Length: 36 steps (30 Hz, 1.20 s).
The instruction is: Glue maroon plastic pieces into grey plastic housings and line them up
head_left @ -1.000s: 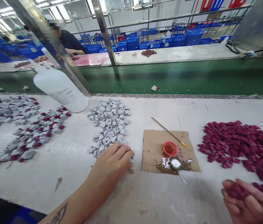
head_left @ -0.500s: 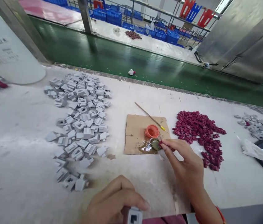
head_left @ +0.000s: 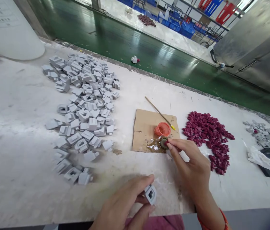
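View from a head camera over a white worktable [head_left: 17, 127], with a cardboard square [head_left: 144, 127] at its middle. The person's left hand [head_left: 127, 204], nearest the camera and below-left of the cardboard, pinches one small grey piece [head_left: 150, 194] between thumb and fingers, its square opening facing up. The right hand [head_left: 192, 163] reaches in from the cardboard's right; its thumb and forefinger close narrowly at a small round cap [head_left: 164, 142] in a wet, shiny patch on the cardboard's near right corner. Whether they grip anything is too small to tell. An orange cap [head_left: 162, 129] sits just behind it, and a thin stick [head_left: 159, 112] crosses the cardboard's far corner. A large pile of loose grey pieces [head_left: 87, 99] lies to the cardboard's left and a heap of dark red pieces [head_left: 206, 134] to its right. Judging by these, nearly everything is left to handle: one grey piece is picked up, nothing joined.
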### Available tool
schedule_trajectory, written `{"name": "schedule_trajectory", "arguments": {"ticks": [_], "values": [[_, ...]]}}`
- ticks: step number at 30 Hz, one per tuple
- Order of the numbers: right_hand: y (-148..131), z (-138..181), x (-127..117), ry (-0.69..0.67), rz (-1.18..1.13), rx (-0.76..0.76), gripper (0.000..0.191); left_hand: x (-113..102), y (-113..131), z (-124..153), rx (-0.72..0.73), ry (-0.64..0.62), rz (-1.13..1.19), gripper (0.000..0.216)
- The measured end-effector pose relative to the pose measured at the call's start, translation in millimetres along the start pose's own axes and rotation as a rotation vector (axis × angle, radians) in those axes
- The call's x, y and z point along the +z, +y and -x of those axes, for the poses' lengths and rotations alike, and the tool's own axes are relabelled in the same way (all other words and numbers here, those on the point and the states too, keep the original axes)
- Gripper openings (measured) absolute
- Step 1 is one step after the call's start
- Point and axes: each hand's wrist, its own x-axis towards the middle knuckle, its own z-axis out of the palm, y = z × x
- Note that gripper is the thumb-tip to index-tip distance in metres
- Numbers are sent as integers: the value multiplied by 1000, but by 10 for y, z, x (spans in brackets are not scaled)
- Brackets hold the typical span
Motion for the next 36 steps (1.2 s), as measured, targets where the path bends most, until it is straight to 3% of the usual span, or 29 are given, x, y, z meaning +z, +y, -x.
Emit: {"name": "schedule_trajectory", "arguments": {"ticks": [3, 6, 11, 17, 27, 36], "values": [[10, -1, 2, 2, -2, 6, 19, -21, -46, -52, 117, 7, -121, 27], [7, 3, -21, 19, -13, 7, 21, -4, -79, -109, 195, 94, -220, 19], [-206, 136, -95, 129, -206, 181, 26, 68, -92, -128, 170, 174, -313, 17], [-543, 509, -60, 45, -495, 351, 25, 109, -82, -109, 144, 218, -317, 19], [-563, 602, 36, -38, -431, 224, 31, 87, -60, -110, 111, 194, -317, 15], [-647, 656, 136, 65, -319, 153, 32, 121, -50, -103, 89, 218, -357, 19]]}}
